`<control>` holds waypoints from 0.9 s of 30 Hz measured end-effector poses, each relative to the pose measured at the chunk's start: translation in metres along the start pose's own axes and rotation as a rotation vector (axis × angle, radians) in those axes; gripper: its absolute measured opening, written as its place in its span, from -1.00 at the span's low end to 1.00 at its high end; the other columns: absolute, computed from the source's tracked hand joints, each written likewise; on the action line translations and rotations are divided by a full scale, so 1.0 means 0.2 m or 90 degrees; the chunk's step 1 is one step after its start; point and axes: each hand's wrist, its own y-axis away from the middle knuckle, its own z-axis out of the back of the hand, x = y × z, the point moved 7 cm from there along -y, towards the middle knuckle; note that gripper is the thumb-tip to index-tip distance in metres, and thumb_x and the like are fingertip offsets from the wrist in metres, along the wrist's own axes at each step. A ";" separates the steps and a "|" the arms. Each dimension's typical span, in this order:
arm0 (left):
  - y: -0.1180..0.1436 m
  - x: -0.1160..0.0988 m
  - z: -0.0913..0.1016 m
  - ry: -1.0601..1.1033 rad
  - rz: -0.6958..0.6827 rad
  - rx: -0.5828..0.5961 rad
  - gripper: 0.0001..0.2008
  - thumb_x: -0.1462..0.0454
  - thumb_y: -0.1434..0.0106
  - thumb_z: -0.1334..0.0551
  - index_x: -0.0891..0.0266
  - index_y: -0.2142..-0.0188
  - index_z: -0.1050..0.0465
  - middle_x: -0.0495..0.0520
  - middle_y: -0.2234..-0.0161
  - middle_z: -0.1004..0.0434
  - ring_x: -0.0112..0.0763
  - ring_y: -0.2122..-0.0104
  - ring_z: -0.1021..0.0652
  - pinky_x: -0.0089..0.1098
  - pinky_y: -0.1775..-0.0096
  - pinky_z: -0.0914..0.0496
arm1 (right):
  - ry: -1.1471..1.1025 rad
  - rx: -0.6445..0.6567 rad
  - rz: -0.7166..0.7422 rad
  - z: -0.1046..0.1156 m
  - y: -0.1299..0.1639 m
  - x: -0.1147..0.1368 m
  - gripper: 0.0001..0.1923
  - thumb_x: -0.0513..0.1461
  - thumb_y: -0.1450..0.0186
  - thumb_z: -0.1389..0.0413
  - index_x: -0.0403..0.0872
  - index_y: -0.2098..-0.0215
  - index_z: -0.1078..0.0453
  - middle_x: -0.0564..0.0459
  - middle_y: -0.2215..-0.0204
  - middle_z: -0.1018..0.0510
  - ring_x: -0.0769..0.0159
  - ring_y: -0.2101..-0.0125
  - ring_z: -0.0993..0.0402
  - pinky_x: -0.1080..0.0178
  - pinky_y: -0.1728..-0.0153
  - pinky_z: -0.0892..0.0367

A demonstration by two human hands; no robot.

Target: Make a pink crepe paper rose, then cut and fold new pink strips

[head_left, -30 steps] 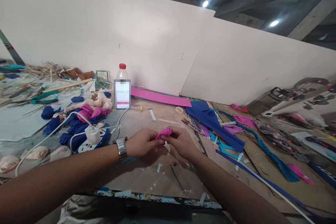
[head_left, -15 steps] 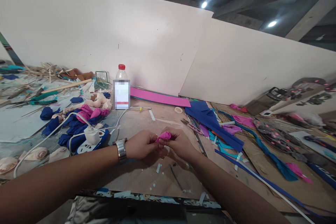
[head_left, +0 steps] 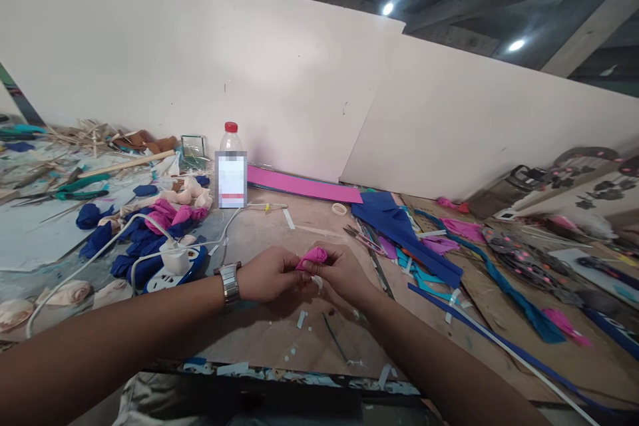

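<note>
Hands (head_left: pixel 269 273) (head_left: pixel 344 273) were recorded together at the middle of the worn brown wooden surface (head_left: pixel 279 339), just above it. The left hand, with a silver metal wristwatch (head_left: pixel 230 283) at the wrist, was closed around the lower end of a small rolled piece of bright pink fabric (head_left: pixel 312 255); the right hand was pinched shut on the same roll from the other side. The roll was thus held between both sets of fingertips, its top showing above them, apparently so that the coil was kept tight and prevented from unwinding. Something small and white (head_left: pixel 317 281) showed beneath the fingers; what it was could not be told.

Also entered:
- Clear plastic bottle with a red cap (head_left: pixel 231 166), upright, behind the hands near the white wall.
- Blue and white power strip with a white plug and cable (head_left: pixel 174 263), left of the left wrist, placed near the working spot.
- Heap of dark blue, pink and cream fabric rolls (head_left: pixel 150 223), behind the strip, likely gathered aside in one pile.
- Long flat pink sheet (head_left: pixel 304 184), laid along the foot of the wall.
- Dark blue sheet (head_left: pixel 399 226) with turquoise strips beside it, right of the hands.
- Small scissors (head_left: pixel 362 236), near the blue sheet, within the right hand's reach.
- White offcuts (head_left: pixel 301 319), scattered just before the hands.
</note>
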 end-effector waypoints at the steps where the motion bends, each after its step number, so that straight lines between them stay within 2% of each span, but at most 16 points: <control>1: 0.00 0.00 0.00 0.022 -0.003 -0.002 -0.62 0.11 -0.40 -0.11 0.28 0.28 -0.63 0.05 0.34 -0.67 -0.35 0.36 -0.57 -0.45 0.26 -0.38 | -0.021 0.000 -0.020 -0.01 0.00 -0.02 -0.65 0.00 -0.11 -0.39 -0.10 0.47 -0.49 0.09 0.55 -0.54 0.31 0.50 -0.44 0.26 0.44 -0.35; 3: 0.00 0.00 0.01 0.047 0.000 -0.015 -0.63 0.10 -0.39 -0.12 0.28 0.28 -0.63 0.07 0.32 -0.69 -0.32 0.33 -0.60 -0.44 0.24 -0.40 | -0.041 -0.023 -0.029 0.00 0.00 -0.03 -0.64 0.00 -0.09 -0.40 -0.10 0.46 -0.50 0.09 0.54 -0.55 0.31 0.51 -0.44 0.26 0.44 -0.36; 7: -0.01 0.03 0.04 0.003 0.020 -0.080 -0.67 0.08 -0.33 -0.21 0.29 0.32 -0.59 0.05 0.37 -0.65 -0.35 0.37 -0.55 -0.44 0.31 -0.36 | 0.001 -0.072 0.018 0.04 -0.01 0.02 -0.64 0.00 -0.07 -0.41 -0.11 0.51 -0.51 0.11 0.55 -0.52 0.35 0.49 -0.38 0.29 0.41 -0.32; 11: -0.01 0.01 0.08 0.019 0.015 -0.146 -0.66 0.06 -0.32 -0.24 0.30 0.21 -0.60 0.09 0.32 -0.64 -0.33 0.33 -0.54 -0.41 0.29 -0.36 | 0.047 -0.100 0.049 0.08 -0.01 0.08 -0.64 0.02 -0.11 -0.38 -0.11 0.47 -0.54 0.08 0.53 -0.55 0.33 0.46 -0.39 0.27 0.36 -0.34; 16: 0.00 -0.02 0.13 0.017 -0.008 -0.188 -0.65 0.06 -0.34 -0.23 0.30 0.27 -0.62 0.09 0.35 -0.64 -0.36 0.36 -0.52 -0.42 0.29 -0.34 | 0.017 -0.087 0.047 0.07 -0.02 0.06 -0.67 0.01 -0.13 -0.37 -0.10 0.41 -0.58 0.05 0.49 -0.58 0.30 0.44 -0.41 0.25 0.35 -0.34; 21: 0.00 -0.02 0.15 0.044 0.006 -0.218 -0.64 0.04 -0.33 -0.23 0.30 0.29 -0.61 0.08 0.37 -0.62 -0.37 0.38 -0.50 -0.41 0.30 -0.34 | -0.003 -0.116 0.064 0.08 -0.02 0.04 -0.68 0.01 -0.15 -0.34 -0.07 0.35 -0.59 0.09 0.52 -0.53 0.33 0.50 -0.33 0.26 0.41 -0.30; 24: 0.00 -0.02 0.13 0.063 -0.004 -0.209 -0.66 0.04 -0.33 -0.24 0.28 0.21 -0.59 0.10 0.31 -0.64 -0.35 0.34 -0.53 -0.39 0.28 -0.37 | 0.012 -0.103 0.063 0.08 -0.02 0.04 -0.69 0.01 -0.16 -0.33 -0.07 0.36 -0.60 0.09 0.53 -0.52 0.33 0.48 -0.33 0.26 0.40 -0.29; 27: 0.01 -0.03 0.15 0.083 -0.024 -0.237 -0.68 0.06 -0.32 -0.26 0.28 0.18 -0.57 0.12 0.25 -0.65 -0.33 0.29 -0.56 -0.38 0.23 -0.41 | 0.017 -0.079 0.047 0.06 -0.02 0.04 -0.69 0.00 -0.16 -0.34 -0.08 0.35 -0.61 0.09 0.52 -0.52 0.34 0.48 -0.32 0.28 0.42 -0.26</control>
